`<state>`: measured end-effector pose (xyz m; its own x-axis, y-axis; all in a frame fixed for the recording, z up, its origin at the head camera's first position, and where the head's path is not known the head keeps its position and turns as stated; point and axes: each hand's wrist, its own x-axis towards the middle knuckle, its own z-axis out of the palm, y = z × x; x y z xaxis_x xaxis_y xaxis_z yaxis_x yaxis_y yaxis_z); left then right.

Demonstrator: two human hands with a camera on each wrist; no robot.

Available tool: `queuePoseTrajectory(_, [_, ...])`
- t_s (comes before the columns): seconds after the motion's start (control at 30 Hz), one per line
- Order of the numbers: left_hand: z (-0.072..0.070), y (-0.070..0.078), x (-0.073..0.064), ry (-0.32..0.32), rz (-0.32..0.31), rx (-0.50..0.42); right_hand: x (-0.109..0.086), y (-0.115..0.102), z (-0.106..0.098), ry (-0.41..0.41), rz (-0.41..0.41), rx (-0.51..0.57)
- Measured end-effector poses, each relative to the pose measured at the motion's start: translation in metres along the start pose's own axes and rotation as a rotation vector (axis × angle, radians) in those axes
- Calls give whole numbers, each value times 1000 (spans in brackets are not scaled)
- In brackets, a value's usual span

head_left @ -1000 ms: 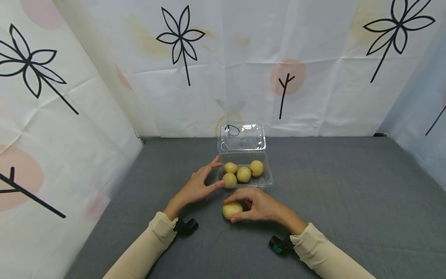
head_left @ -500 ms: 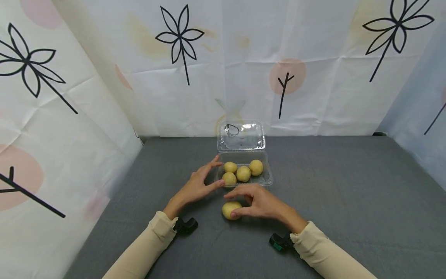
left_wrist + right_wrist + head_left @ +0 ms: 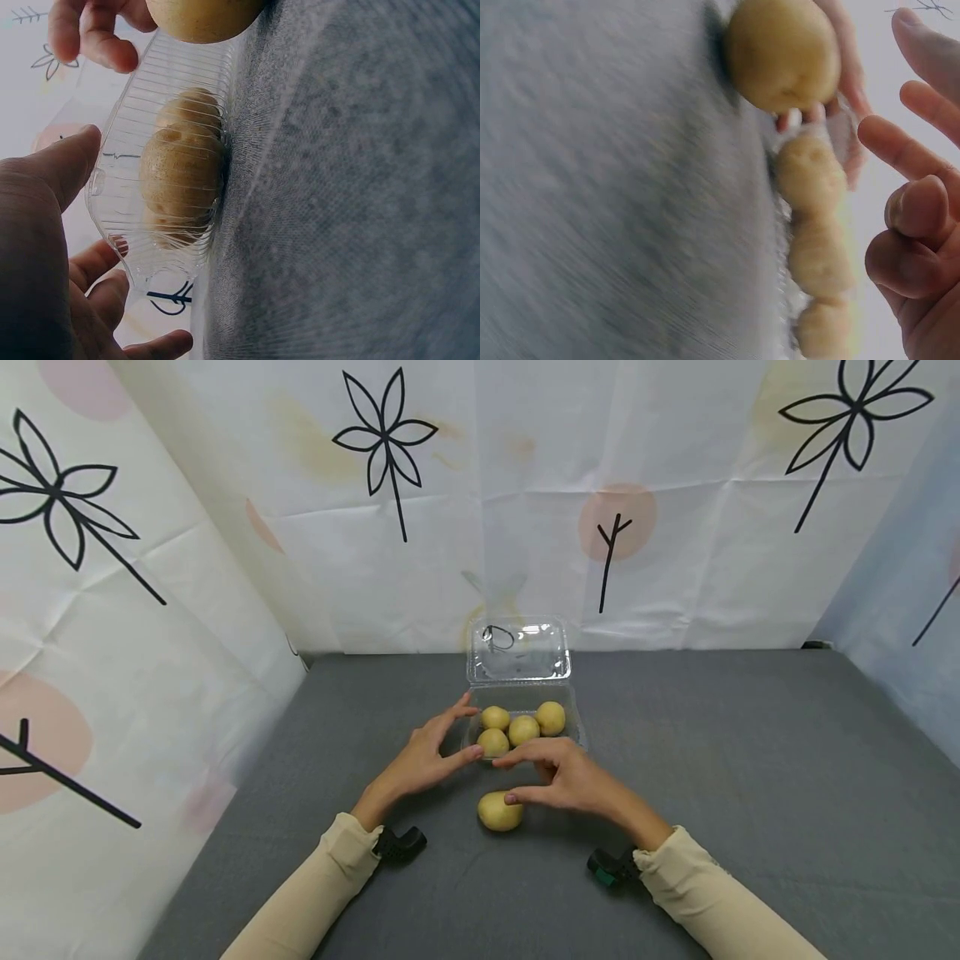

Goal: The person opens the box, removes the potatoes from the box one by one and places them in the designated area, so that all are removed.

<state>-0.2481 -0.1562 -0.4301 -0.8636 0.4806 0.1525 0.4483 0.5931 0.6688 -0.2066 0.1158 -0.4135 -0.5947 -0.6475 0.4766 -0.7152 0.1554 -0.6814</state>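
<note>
A loose potato [image 3: 500,811] lies on the grey cloth in front of a clear plastic clamshell container [image 3: 581,745]. Several potatoes [image 3: 524,731] sit inside that container, its lid [image 3: 519,652] raised at the back. At the container's left front corner, my left hand [image 3: 429,762] spreads its thumb and fingers along the rim; the left wrist view shows the thumb [image 3: 71,161] right at the rim. My right hand [image 3: 564,779] is just above and right of the loose potato, holding nothing. In the right wrist view its fingers [image 3: 900,146] are apart from the potato [image 3: 784,56].
Grey cloth [image 3: 712,793] covers the table around the container. White fabric walls [image 3: 540,460] with leaf drawings and pale circles stand behind and at both sides. Dark wrist cameras [image 3: 401,846] are strapped to both forearms.
My right hand has let go of the loose potato and lifted up and away toward the container. The potato stays nearly in place. My left hand has not moved.
</note>
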Motion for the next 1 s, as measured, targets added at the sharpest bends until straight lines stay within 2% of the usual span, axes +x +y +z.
queuePoseTrajectory(0.4, [0, 2, 1, -1, 5, -24, 1, 4, -27, 175, -76, -43])
queuePoseTrajectory(0.67, [1, 0, 2, -9, 0, -21, -3, 11, -42, 256, 1, -117])
queuePoseTrajectory(0.9, [0, 0, 2, -11, 1, -18, -5, 23, -47, 325, 6, -184])
queuePoseTrajectory(1.0, [0, 1, 1, -12, 2, -21, -6, 27, -50, 337, 50, -241])
